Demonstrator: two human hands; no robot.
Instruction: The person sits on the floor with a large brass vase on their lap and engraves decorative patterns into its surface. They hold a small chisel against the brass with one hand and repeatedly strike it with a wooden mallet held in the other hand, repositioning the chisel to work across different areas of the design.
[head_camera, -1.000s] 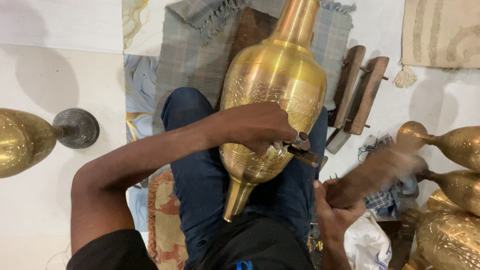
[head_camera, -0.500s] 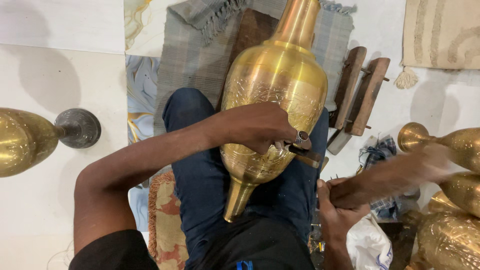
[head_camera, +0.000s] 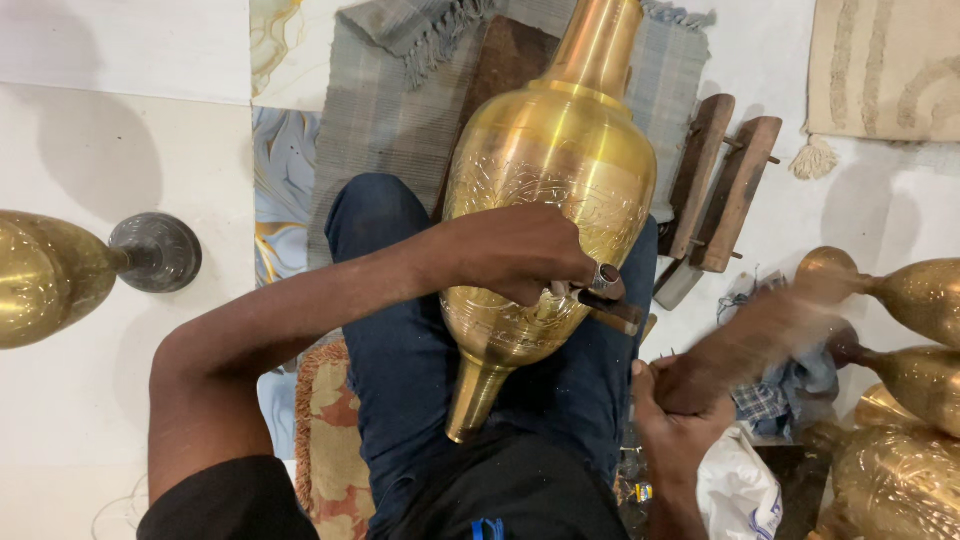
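On floor mats, chisel (head_camera: 612, 312) between fingers (head_camera: 570, 290).

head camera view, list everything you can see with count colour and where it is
brass vase: one, gold, engraved, lying across the lap
chisel: one, dark, against the vase body
wooden mallet: one, brown, blurred, right of the lap
grey cloth: one, fringed, on the floor under the vase
wooden blocks: two, brown, right of the vase
brass vessels: several, gold, right edge
brass vessel with dark base: one, left edge
patterned cushion: one, red and tan, under the leg
beige rug: one, top right
left hand: on the vase, holding the chisel
right hand: gripping the mallet
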